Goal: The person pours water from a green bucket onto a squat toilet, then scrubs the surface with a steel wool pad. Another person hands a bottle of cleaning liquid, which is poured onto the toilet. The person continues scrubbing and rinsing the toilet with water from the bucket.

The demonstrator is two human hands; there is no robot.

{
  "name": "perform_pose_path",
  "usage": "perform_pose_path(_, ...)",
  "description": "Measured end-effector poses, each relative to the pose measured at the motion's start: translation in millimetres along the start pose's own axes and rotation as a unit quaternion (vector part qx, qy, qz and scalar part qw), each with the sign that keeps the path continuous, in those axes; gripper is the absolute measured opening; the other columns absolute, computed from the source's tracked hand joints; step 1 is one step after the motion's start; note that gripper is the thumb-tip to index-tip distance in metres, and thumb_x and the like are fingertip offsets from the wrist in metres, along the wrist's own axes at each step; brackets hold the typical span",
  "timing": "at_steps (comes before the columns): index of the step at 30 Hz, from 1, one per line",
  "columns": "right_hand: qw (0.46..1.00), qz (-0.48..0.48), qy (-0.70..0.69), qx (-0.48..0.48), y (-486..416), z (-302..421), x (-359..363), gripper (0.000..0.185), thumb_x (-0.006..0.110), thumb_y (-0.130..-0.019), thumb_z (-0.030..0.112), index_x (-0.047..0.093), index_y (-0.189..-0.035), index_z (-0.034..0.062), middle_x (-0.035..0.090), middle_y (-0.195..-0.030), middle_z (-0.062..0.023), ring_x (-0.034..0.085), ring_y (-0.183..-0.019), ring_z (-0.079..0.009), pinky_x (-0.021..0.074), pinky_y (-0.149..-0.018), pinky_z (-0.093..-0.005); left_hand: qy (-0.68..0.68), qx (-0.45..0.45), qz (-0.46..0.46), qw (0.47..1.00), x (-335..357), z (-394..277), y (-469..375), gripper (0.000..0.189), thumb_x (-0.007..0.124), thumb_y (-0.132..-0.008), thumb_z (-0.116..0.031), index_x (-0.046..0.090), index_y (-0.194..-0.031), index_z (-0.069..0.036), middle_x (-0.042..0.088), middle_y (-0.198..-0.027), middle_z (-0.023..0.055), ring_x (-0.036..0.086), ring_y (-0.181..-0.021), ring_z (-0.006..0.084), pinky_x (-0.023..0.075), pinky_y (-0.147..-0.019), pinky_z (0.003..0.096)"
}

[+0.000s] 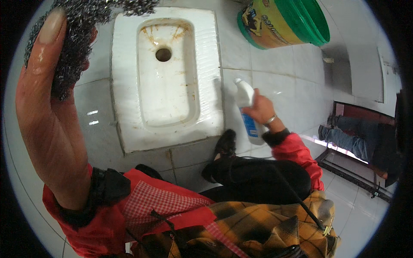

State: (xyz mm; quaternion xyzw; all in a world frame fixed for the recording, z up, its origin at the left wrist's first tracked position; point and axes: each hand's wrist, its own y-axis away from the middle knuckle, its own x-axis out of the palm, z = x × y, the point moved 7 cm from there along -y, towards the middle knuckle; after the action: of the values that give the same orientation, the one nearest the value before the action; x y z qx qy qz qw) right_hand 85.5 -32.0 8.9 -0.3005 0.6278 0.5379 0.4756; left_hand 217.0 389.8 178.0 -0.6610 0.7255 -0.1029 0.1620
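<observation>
My left hand [51, 80] is raised close to the camera at the upper left, closed around a tangled metal scouring pad [74, 48]. With my right hand [263, 108] I grip a white plastic bottle [246, 93] with a blue label, upright or slightly tilted over the floor tiles; its top looks uncapped. Between the two hands lies a white ceramic squat toilet [167, 96]. Brown stains streak its bowl around and above the drain hole [163, 54], and smaller marks show along the bowl's right side.
A green and yellow plastic bucket [277, 24] stands at the upper right. My black shoe [226, 143] is beside the toilet's lower right corner. At the far right, a person in jeans [351, 138] is by a dark-framed doorway [355, 164].
</observation>
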Motion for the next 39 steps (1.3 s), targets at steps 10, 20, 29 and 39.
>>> perform_pose_path(10,0.999,0.019,0.011,-0.024,-8.4,15.8,9.1,0.063,0.068,-0.065,0.036,0.038,-0.102,-0.0051,0.062,-0.078,-0.0237,0.061,-0.071,-0.0389,0.0504,-0.062,-0.0425,0.001,-0.061,0.009,0.998,1.4,13.4,-7.9,0.038,0.039,-0.095,-0.028,0.051,-0.122,-0.005,0.057,-0.115,0.0132,0.054,-0.106,0.0166,0.0392,-0.091,0.0296)
perform_pose_path(20,0.988,0.068,-0.135,0.013,-41.1,20.6,-11.1,0.066,0.07,-0.065,0.035,0.04,-0.098,-0.0129,0.061,-0.082,-0.0296,0.063,-0.073,-0.0395,0.0523,-0.064,-0.0395,-0.003,-0.069,0.002,0.998,6.7,16.2,-9.1,0.036,0.042,-0.094,-0.029,0.054,-0.119,-0.006,0.059,-0.111,0.0124,0.055,-0.103,0.0158,0.0398,-0.09,0.0285)
perform_pose_path(29,0.991,0.021,-0.13,-0.03,-84.8,27.1,-38.3,0.065,0.07,-0.064,0.035,0.04,-0.096,-0.0117,0.06,-0.081,-0.0301,0.063,-0.073,-0.0395,0.0513,-0.066,-0.0398,-0.049,-0.085,0.004,0.995,16.5,18.0,-11.8,0.033,0.05,-0.092,-0.029,0.056,-0.112,-0.003,0.06,-0.104,0.011,0.056,-0.097,0.0155,0.0415,-0.087,0.0277)
perform_pose_path(39,0.992,-0.023,-0.114,-0.05,-154.4,40.7,-83.8,0.073,0.072,-0.06,0.04,0.046,-0.099,-0.0159,0.059,-0.094,-0.031,0.061,-0.087,-0.0367,0.0492,-0.076,-0.0353,-0.015,-0.15,-0.102,0.983,16.1,10.5,-4.0,0.032,0.056,-0.089,-0.027,0.056,-0.108,-0.003,0.06,-0.098,0.0044,0.055,-0.088,0.0108,0.0422,-0.081,0.0251)
